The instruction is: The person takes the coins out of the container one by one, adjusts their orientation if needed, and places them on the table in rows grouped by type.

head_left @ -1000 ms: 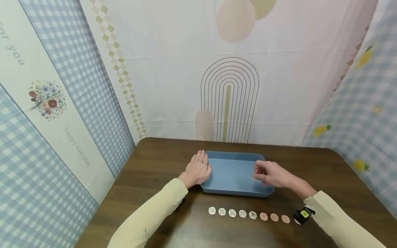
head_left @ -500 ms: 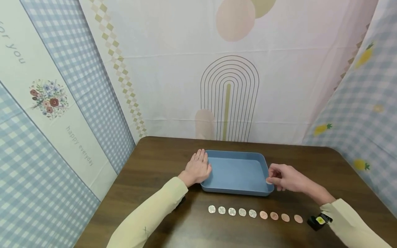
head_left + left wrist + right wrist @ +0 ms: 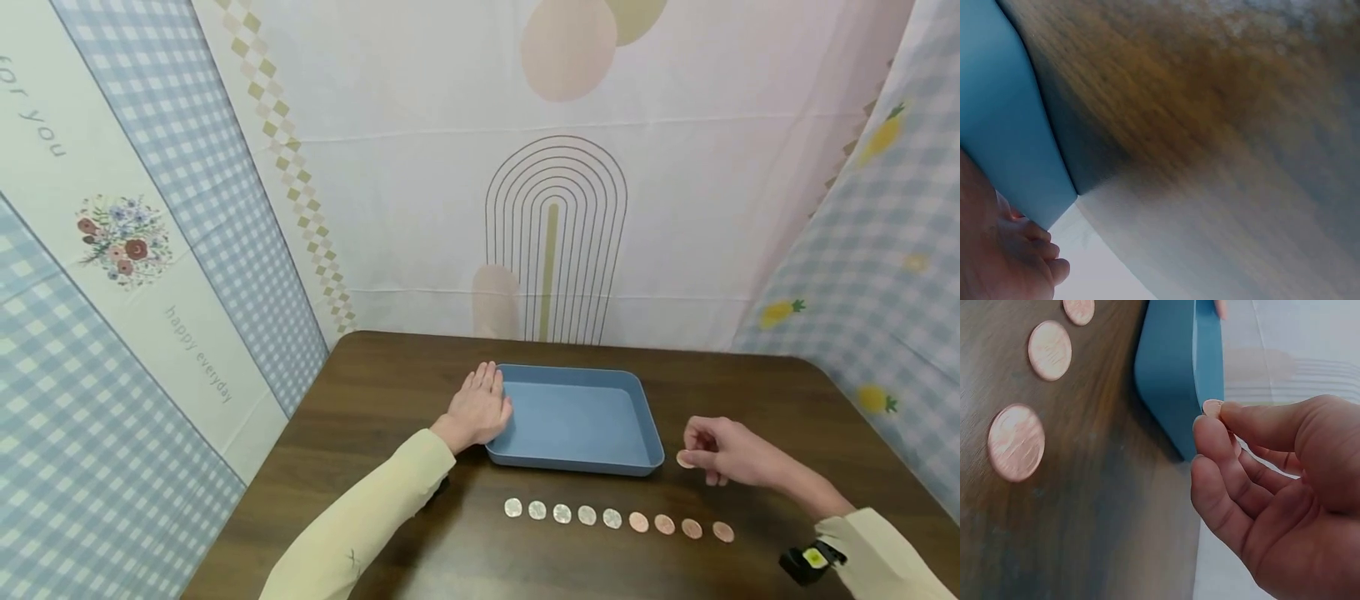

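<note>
My left hand lies with straight fingers against the left wall of a blue tray. In the left wrist view, its fingers touch the tray's side. To the right of the tray, above the table, my right hand pinches a copper-coloured coin between thumb and forefinger. The right wrist view shows that coin's edge poking out past the thumb. In front of the tray runs a row of coins: several silver ones on the left, several copper ones on the right.
The dark wooden table carries everything. A patterned white cloth hangs behind its far edge, with blue checked cloth at the left and more at the right. A black device is strapped to my right wrist.
My right hand has moved from over the tray out past its right wall and toward me, still pinching the coin. The rightmost copper coin has come into full view. My left hand stays put.
</note>
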